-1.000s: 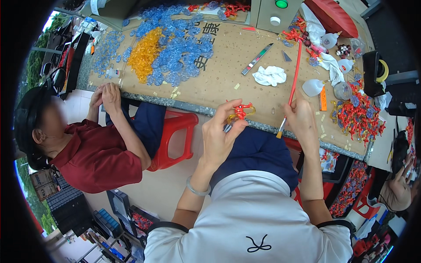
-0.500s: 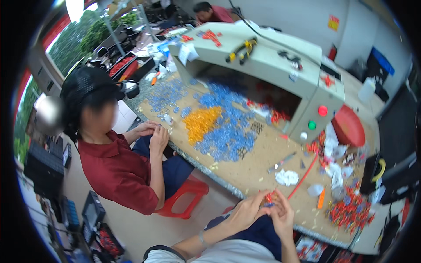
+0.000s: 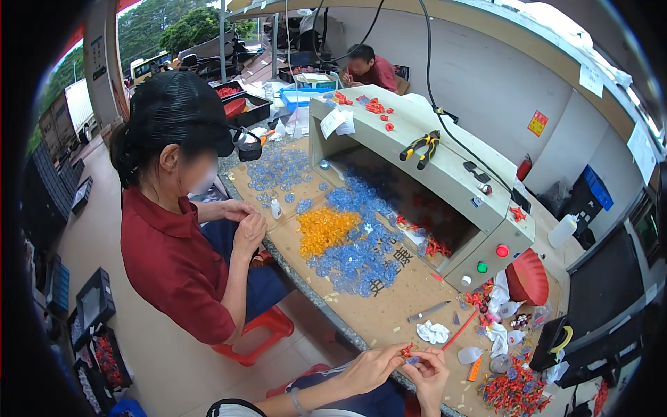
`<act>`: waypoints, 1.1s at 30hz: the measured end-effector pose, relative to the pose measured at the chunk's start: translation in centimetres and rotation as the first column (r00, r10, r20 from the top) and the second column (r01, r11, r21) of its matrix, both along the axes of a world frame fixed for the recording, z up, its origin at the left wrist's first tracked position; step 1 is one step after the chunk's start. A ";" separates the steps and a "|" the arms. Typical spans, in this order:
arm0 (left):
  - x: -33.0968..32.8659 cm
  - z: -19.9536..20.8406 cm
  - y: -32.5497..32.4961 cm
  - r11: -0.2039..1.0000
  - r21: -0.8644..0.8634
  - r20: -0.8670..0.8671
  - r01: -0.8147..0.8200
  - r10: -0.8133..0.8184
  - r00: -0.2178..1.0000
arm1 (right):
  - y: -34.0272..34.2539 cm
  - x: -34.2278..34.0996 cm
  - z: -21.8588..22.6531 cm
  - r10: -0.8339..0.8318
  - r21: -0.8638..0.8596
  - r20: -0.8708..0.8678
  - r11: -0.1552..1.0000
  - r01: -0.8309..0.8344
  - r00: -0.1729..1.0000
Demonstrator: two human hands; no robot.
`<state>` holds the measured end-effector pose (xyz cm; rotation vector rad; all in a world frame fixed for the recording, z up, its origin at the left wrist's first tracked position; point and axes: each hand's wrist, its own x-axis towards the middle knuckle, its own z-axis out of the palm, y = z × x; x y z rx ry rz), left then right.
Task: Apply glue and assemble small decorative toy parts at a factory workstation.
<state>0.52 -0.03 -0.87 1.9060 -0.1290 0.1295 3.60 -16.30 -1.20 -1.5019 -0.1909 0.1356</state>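
Note:
Near the table's front edge, my left hand and my right hand meet with pinched fingertips. Between them is a small plastic piece, red on top and blue below; my fingers cover part of it, so its exact kind does not show. Right of my hands, a pile of similar red and blue pieces lies on the brown-covered table. Closer by are a crumpled white tissue, a thin red rod and a small translucent cup.
A beige machine with a dark opening stands behind heaps of blue discs and yellow pieces. Pliers lie on top of it. A co-worker in a red shirt sits at the left; a red basin stands right.
The view has tilted and steadied, so my hands and the table sit lower in the picture. Both hands keep their pinch on the small piece.

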 end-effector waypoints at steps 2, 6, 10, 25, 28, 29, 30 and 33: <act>0.0 -0.7 0.4 1.000 -0.011 0.051 -0.006 0.006 0.999 | 0.2 0.0 0.0 0.044 -0.045 0.039 0.998 -0.043 0.998; -0.1 -1.0 1.0 1.000 -0.017 0.086 -0.002 0.004 0.996 | 0.7 -0.1 0.5 0.119 -0.127 0.057 0.986 -0.111 0.991; -0.1 -1.0 1.2 1.000 -0.022 0.102 -0.018 0.020 0.995 | 0.9 -0.2 0.3 0.123 -0.130 0.025 0.984 -0.119 0.992; 0.3 -0.3 3.0 0.989 0.115 0.223 -0.093 0.066 0.973 | 1.0 -0.2 1.7 0.184 0.029 -0.125 0.983 -0.182 0.975; 0.6 0.1 3.1 0.997 -0.047 0.289 -0.057 0.068 0.955 | 0.4 -0.3 1.5 0.207 0.184 -0.261 0.970 -0.162 0.943; 0.7 0.2 3.0 0.997 -0.071 0.309 -0.025 0.046 0.950 | -0.1 -0.2 1.0 0.226 0.231 -0.267 0.959 -0.166 0.937; 0.8 0.1 2.9 0.995 -0.095 0.330 0.008 0.024 0.944 | -0.3 -0.2 0.7 0.246 0.277 -0.272 0.946 -0.169 0.930; 0.9 -0.5 2.7 0.979 -0.171 0.297 0.113 -0.058 0.953 | -0.2 -0.2 1.3 0.312 0.364 -0.298 0.911 -0.195 0.902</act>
